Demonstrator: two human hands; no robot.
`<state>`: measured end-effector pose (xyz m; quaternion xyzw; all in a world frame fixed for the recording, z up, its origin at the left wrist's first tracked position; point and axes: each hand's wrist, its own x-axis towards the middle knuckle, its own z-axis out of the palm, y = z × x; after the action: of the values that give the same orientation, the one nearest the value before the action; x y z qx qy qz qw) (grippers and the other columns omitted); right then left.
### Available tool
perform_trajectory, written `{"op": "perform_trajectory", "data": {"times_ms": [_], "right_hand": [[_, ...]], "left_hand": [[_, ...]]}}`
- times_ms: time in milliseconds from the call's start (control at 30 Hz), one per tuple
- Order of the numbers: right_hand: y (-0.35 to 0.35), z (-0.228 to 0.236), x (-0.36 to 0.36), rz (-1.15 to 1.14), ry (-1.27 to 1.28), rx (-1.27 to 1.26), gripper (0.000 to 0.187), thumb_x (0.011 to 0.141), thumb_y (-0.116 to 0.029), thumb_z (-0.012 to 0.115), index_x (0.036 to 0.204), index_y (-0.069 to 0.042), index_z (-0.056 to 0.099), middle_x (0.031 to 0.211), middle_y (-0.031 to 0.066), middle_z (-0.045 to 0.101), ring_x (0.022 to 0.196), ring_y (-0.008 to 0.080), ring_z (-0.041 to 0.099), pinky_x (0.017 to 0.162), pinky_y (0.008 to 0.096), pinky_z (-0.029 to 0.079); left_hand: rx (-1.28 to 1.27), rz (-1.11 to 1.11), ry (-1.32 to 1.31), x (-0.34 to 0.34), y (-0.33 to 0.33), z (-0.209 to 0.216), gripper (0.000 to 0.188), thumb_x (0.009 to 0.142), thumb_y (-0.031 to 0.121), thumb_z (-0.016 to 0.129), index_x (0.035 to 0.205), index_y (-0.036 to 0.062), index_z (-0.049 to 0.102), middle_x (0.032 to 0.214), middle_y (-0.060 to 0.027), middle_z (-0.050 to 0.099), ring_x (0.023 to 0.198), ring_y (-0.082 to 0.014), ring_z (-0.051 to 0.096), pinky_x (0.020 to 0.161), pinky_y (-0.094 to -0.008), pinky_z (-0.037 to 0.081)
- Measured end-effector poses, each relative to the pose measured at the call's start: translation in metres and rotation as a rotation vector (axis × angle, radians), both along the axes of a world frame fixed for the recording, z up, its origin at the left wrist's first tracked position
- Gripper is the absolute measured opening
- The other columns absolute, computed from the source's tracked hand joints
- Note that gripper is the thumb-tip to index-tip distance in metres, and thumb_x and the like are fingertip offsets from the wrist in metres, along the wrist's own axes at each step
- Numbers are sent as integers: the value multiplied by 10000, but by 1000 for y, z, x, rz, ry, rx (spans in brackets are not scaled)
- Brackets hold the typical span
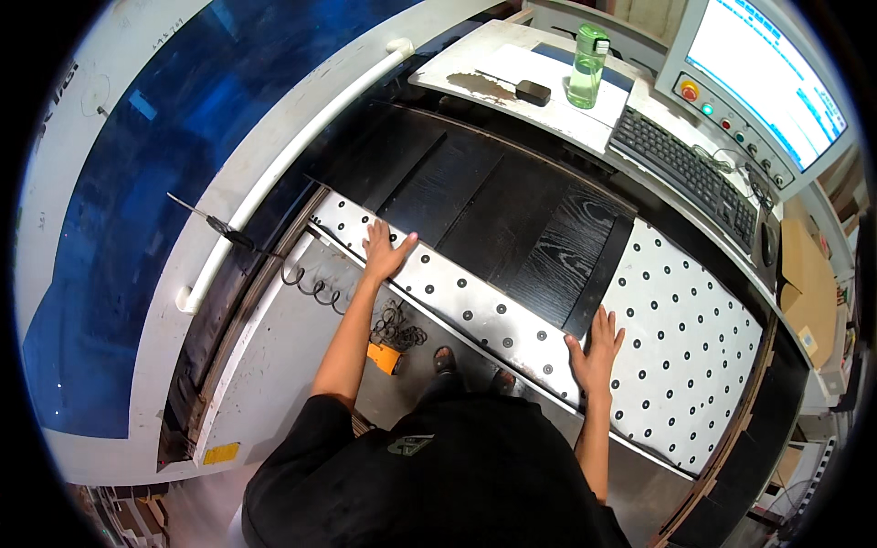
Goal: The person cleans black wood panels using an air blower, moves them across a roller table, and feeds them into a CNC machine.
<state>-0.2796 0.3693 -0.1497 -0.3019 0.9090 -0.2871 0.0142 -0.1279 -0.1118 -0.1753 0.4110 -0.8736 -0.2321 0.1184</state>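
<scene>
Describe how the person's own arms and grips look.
The black shirt, with a small grey print, has short sleeves, leaving the forearms bare. The left grip and right grip are ungloved; no watch or bracelet shows.

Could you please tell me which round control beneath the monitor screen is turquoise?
It's the second from the left, the turquoise button, just right of the large red knob on yellow; the others show no turquoise.
</scene>
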Motion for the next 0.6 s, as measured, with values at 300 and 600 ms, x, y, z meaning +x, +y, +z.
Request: {"op": "perform_trajectory", "data": {"times_ms": [300, 600], "right_hand": [[-58, 2, -32, 16, 4, -19, 796, 843, -352, 726, 1454, 54, 417, 1525, 217, 405, 1464, 397, 281, 1203, 565, 78], [-73, 0, -34, -17, 0, -43, 813, 787, -356, 780, 1412, 63, 476, 1504, 194, 442, 1456, 375, 309, 1209, 556, 75]], "left_hand": [[56, 62, 26, -47, -52, 1, 1235, 779, 765, 604, 1499, -152, 197, 1605, -308, 143, 1523, -401, 56, 1208, -551, 11], [-5, 6, 172, -50, -58, 5, 1092, 807, 673, 653, 1488, -101, 293, 1579, -315, 221, 1506, -428, 114, 1202, -548, 41]]}}
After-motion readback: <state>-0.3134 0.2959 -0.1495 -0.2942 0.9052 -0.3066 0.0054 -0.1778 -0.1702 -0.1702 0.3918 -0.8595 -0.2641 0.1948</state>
